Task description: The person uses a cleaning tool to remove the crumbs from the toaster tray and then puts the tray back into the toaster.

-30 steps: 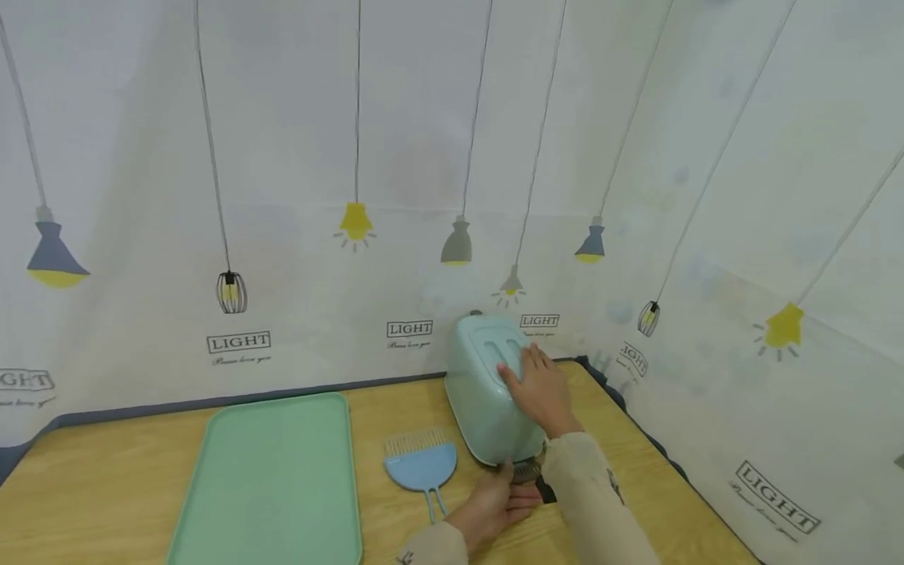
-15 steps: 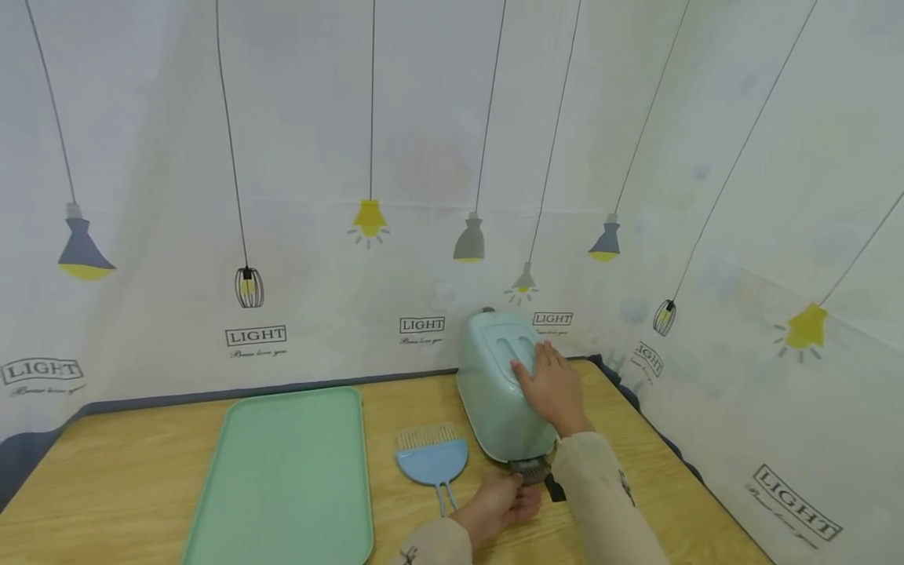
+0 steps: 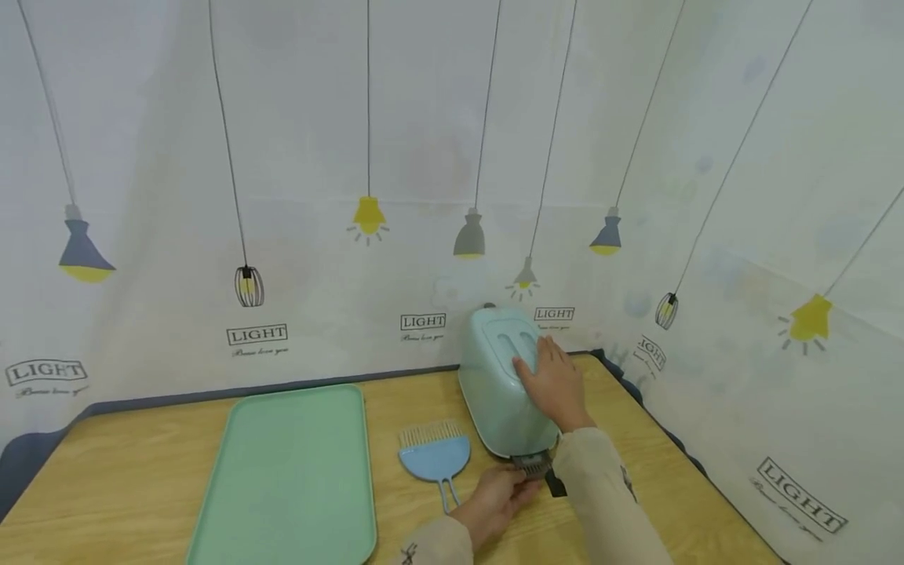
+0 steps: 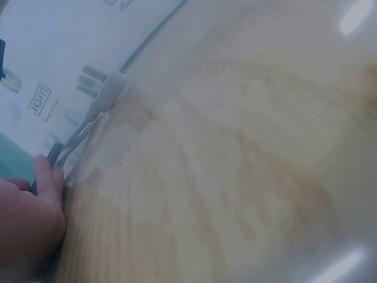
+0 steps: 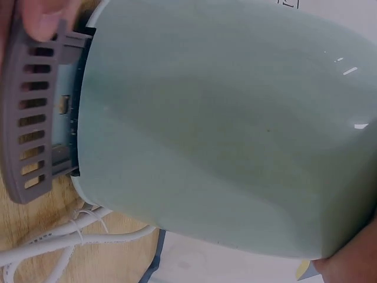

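While the right hand (image 3: pixel 558 384) lies on the lidded top of a pale green toaster (image 3: pixel 497 400), the left hand (image 3: pixel 494 502) pinches a slotted gray drawer (image 5: pixel 35 112) at the toaster's near end. The right hand's fingers are extended and rest along the top and its right edge; they are not wrapped round anything. The left hand's thumb and fingers are clamped on the drawer.

The toaster stands toward the right of a wooden desk (image 3: pixel 113 471), near the wall covering (image 3: pixel 304 157). Two elongated recesses mark its lid, and a small dark part (image 3: pixel 490 305) shows at its far end. The drawer stands partly out at the base: the right wrist view shows a gap between slotted front and body, bridged by two side arms.

A white cord (image 5: pixel 118 237), loosely bundled, lies beside the toaster; the left wrist view shows a pronged plug (image 4: pixel 109 91) at the desk. A black piece (image 3: pixel 556 484), identity unclear, lies next to the right sleeve (image 3: pixel 610 502).

Left of the toaster lies a blue brush (image 3: pixel 434 461), pale bristles toward the wall. Farther left lies a flat green tray (image 3: pixel 289 471). The wall covering bears printed hanging lamps and the word LIGHT.
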The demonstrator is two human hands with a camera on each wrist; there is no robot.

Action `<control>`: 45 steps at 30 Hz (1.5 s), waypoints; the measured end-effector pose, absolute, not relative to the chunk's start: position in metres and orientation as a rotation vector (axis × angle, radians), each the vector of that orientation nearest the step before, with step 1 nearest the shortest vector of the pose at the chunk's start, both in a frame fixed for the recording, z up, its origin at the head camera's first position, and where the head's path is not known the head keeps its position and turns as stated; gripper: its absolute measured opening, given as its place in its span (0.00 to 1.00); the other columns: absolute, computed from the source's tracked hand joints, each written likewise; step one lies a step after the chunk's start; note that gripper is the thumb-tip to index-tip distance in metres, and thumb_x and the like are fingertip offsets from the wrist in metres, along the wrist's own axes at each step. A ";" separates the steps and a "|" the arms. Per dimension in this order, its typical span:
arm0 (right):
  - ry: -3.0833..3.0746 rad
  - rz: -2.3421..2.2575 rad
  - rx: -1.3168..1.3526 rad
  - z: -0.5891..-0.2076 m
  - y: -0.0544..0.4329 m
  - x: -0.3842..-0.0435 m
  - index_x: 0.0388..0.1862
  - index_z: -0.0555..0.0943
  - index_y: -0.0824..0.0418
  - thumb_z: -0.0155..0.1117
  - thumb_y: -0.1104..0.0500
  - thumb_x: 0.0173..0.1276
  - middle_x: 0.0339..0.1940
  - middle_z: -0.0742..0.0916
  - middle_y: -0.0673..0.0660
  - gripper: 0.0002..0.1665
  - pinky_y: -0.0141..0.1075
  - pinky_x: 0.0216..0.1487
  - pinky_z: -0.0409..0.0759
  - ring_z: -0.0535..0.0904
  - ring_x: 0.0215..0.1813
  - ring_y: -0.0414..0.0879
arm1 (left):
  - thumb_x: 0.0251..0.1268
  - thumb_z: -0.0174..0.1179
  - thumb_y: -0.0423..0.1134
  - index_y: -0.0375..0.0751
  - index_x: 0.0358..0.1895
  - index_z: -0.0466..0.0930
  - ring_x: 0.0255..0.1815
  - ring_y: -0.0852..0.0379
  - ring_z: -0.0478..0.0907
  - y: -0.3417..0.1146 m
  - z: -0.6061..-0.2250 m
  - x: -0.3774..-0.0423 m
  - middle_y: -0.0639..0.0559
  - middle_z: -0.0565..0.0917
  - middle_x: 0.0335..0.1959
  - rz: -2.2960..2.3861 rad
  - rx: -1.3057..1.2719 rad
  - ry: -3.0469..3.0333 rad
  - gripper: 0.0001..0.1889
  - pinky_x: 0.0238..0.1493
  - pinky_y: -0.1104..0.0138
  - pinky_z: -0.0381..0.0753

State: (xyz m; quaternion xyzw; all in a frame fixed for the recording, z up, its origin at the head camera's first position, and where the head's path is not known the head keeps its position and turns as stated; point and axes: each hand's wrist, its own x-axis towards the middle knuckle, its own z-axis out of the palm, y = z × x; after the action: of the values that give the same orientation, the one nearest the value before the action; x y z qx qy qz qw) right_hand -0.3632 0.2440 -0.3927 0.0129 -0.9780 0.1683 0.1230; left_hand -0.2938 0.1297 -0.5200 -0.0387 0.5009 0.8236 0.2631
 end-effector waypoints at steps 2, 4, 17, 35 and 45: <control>-2.849 0.499 0.028 -0.392 0.243 -0.363 0.76 0.50 0.72 0.43 0.39 0.74 0.76 0.61 0.70 0.47 0.62 0.71 0.58 0.58 0.75 0.65 | 0.73 0.45 0.28 0.19 0.59 0.67 0.44 0.57 0.79 0.130 -0.520 -0.294 0.40 0.80 0.46 2.240 -0.111 1.349 0.17 0.52 0.68 0.81; -2.846 0.508 0.015 -0.392 0.244 -0.364 0.76 0.48 0.71 0.43 0.39 0.74 0.76 0.61 0.69 0.47 0.61 0.71 0.59 0.58 0.75 0.65 | 0.73 0.45 0.29 0.18 0.59 0.66 0.45 0.55 0.79 0.130 -0.520 -0.294 0.38 0.80 0.48 2.249 -0.106 1.347 0.18 0.53 0.66 0.81; -2.814 0.547 -0.018 -0.392 0.241 -0.365 0.78 0.41 0.66 0.45 0.39 0.73 0.74 0.65 0.70 0.49 0.60 0.72 0.59 0.61 0.73 0.64 | 0.74 0.44 0.28 0.16 0.67 0.55 0.50 0.49 0.79 0.129 -0.524 -0.298 0.32 0.76 0.53 2.228 -0.037 1.356 0.23 0.59 0.60 0.79; -2.854 0.524 -0.039 -0.389 0.240 -0.364 0.78 0.43 0.68 0.44 0.41 0.73 0.74 0.65 0.71 0.48 0.62 0.71 0.58 0.60 0.73 0.65 | 0.68 0.47 0.22 0.26 0.46 0.70 0.37 0.55 0.81 0.133 -0.517 -0.261 0.41 0.79 0.37 2.029 -0.066 1.487 0.07 0.44 0.69 0.83; -2.831 0.522 -0.013 -0.392 0.241 -0.365 0.77 0.45 0.68 0.45 0.40 0.73 0.73 0.66 0.71 0.47 0.62 0.70 0.61 0.62 0.73 0.65 | 0.68 0.48 0.24 0.29 0.50 0.71 0.30 0.61 0.79 0.122 -0.512 -0.249 0.46 0.80 0.36 1.895 0.038 1.502 0.10 0.37 0.74 0.81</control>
State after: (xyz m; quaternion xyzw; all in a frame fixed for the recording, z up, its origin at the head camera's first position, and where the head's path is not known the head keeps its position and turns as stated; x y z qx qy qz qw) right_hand -0.3646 0.2414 -0.3921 -0.0043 -0.9749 0.1798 0.1311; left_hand -0.2489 0.1225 -0.5125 0.0147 0.5811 0.7328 0.3537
